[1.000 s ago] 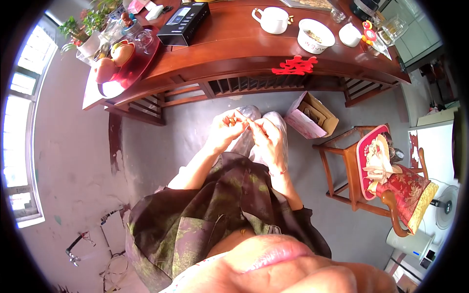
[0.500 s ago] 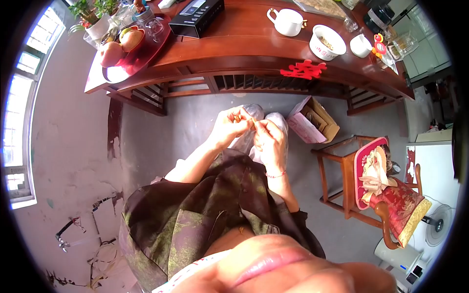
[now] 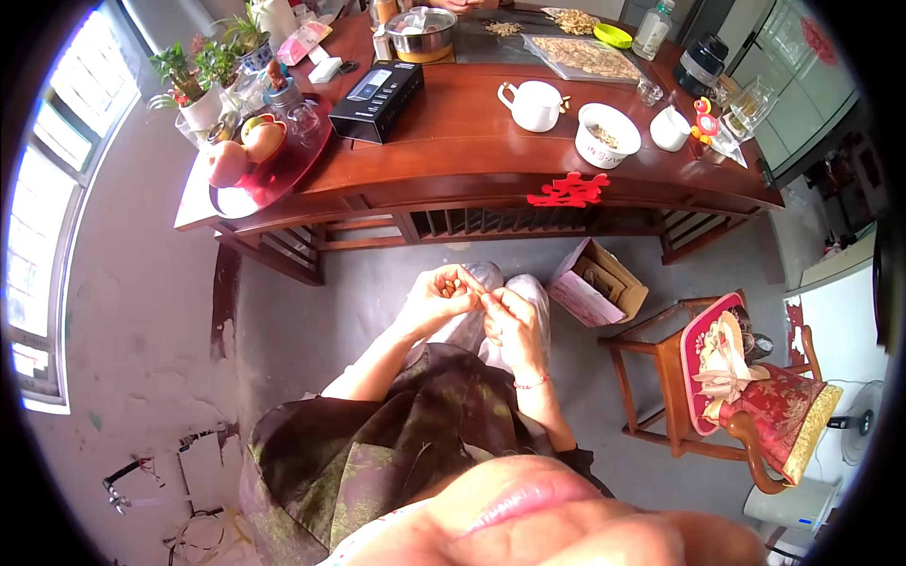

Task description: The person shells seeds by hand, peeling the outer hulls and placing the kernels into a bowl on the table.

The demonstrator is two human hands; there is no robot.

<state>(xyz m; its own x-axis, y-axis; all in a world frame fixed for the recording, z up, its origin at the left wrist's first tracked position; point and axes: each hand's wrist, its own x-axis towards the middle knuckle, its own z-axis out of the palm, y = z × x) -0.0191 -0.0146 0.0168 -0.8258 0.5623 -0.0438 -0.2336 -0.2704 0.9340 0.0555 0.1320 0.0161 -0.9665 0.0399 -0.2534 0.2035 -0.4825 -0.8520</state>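
Within left hand, pieces, axes unclear

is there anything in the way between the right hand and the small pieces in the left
No separate object shows between them. The small pieces sit in the curled left hand; only its own thumb and fingers lie between them and the right hand. The two hands' fingertips appear to meet.

The bare left hand curls into a loose cup. The bare right hand, also bent, meets it at the fingertips. Both bare forearms angle inward.
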